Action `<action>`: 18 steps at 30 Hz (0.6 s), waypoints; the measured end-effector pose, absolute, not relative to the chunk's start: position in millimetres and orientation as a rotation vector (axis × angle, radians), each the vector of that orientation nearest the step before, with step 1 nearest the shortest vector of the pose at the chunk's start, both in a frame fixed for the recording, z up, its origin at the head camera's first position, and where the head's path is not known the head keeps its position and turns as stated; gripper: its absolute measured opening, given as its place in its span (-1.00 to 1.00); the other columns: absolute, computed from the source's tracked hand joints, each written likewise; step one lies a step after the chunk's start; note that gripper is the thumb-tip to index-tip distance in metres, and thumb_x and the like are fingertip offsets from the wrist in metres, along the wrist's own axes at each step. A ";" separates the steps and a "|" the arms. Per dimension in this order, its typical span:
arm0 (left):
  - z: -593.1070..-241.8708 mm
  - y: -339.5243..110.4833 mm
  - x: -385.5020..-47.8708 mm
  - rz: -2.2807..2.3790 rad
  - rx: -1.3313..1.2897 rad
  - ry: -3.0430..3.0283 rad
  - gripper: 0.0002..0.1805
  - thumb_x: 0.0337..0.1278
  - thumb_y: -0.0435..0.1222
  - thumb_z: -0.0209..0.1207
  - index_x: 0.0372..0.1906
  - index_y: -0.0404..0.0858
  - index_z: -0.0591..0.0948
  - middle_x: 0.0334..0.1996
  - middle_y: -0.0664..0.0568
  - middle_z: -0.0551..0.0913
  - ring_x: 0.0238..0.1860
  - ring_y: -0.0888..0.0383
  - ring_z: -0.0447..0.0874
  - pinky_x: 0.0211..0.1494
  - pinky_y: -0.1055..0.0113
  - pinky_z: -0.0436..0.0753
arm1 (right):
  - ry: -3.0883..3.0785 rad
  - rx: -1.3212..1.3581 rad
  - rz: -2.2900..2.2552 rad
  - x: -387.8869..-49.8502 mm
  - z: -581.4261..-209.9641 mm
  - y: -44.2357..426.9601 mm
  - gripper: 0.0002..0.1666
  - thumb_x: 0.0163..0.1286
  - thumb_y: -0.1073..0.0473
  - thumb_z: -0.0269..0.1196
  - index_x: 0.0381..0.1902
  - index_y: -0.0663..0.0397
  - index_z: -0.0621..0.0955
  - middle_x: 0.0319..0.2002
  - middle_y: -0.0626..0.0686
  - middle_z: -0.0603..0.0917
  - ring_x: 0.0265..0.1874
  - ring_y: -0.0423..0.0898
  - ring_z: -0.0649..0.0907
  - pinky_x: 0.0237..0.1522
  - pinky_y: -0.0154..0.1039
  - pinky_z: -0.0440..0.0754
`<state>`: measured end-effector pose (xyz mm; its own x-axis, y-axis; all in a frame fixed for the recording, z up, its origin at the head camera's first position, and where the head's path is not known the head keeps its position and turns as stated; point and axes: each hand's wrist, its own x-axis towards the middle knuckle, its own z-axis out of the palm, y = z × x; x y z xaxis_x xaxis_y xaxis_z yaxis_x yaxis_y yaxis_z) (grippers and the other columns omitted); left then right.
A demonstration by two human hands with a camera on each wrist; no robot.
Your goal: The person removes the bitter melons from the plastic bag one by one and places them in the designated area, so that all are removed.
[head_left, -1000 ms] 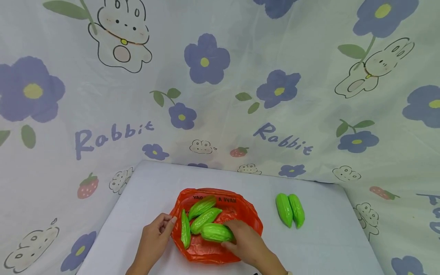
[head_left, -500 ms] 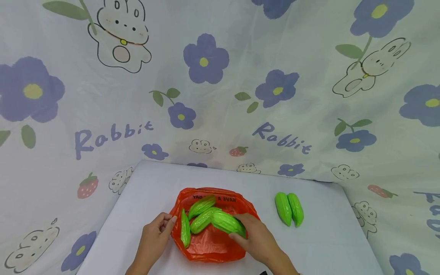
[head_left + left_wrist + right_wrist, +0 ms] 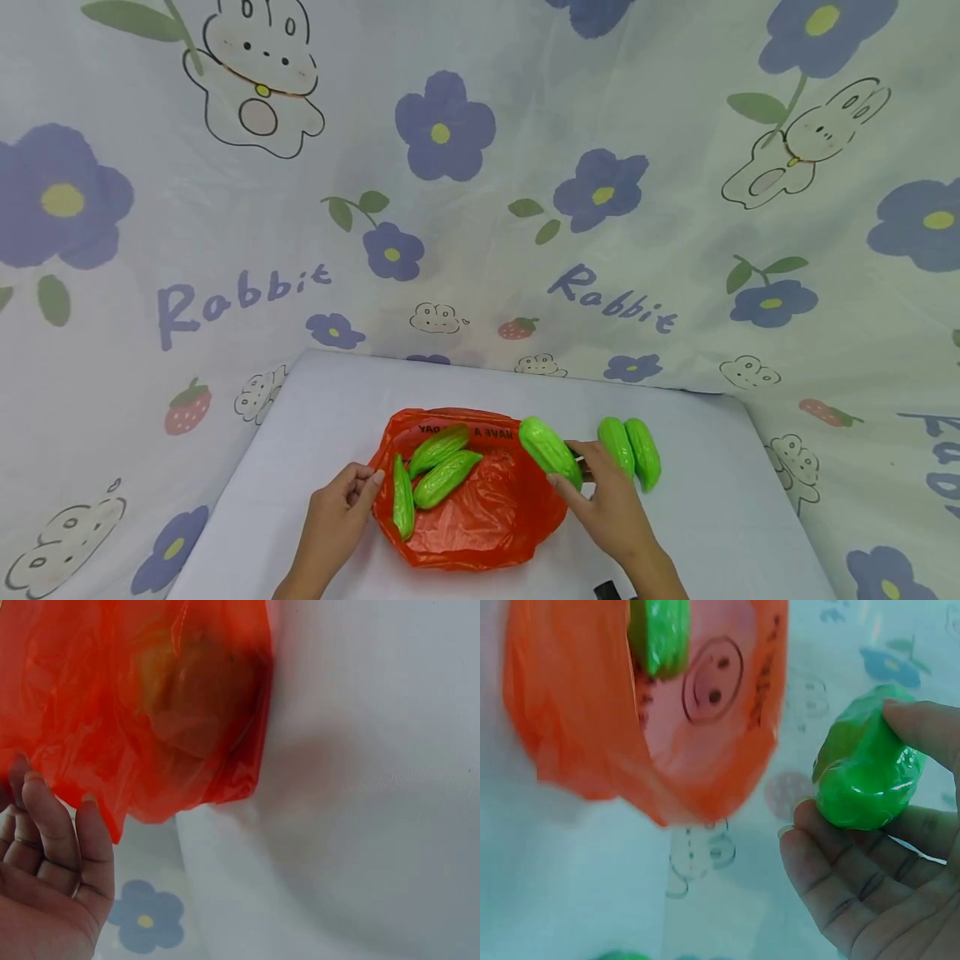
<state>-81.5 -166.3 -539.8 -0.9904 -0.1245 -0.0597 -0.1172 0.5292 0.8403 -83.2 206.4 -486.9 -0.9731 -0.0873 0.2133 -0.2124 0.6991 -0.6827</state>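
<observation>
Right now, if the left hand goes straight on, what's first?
The red bag, whose left rim the left hand pinches; behind that wall, probably the leftmost green gourd, though depth is unclear.

Soft, diffuse light, faint shadows

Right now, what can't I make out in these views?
Head: middle of lettering on the red bag, covered by a green vegetable inside.
Head: black object, cut off by the bottom edge.
Head: lower part of the left loose vegetable, behind the right hand.
Left wrist: dark shape, blurred through the bag.
</observation>
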 end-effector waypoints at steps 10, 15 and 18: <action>-538.4 -165.1 -81.0 -1.529 0.204 -2.721 -0.72 0.54 -0.06 0.21 -0.17 -0.20 0.62 -0.52 0.10 0.54 -0.51 0.18 0.49 -0.47 0.40 0.54 | -2.710 -0.011 1.126 -95.2 -500.7 241.6 -0.33 0.35 0.13 0.52 0.28 0.33 0.54 0.08 0.18 0.69 -0.10 0.06 0.73 -0.08 -0.05 0.75; -537.6 -164.7 -81.1 -1.523 0.208 -2.724 -0.72 0.54 -0.05 0.21 -0.16 -0.20 0.63 -0.50 0.10 0.55 -0.50 0.18 0.50 -0.46 0.41 0.55 | -2.743 -0.110 1.096 -99.3 -511.7 251.6 -0.34 0.39 0.09 0.48 0.26 0.40 0.54 0.05 0.25 0.70 -0.09 0.11 0.74 -0.09 -0.05 0.76; -537.3 -164.9 -81.1 -1.518 0.210 -2.730 -0.70 0.54 -0.03 0.20 -0.15 -0.20 0.63 -0.50 0.10 0.55 -0.50 0.18 0.50 -0.46 0.41 0.55 | -2.745 -0.148 1.088 -101.5 -518.6 255.1 -0.35 0.40 0.07 0.48 0.24 0.42 0.56 0.00 0.25 0.72 -0.13 0.10 0.75 -0.14 -0.09 0.76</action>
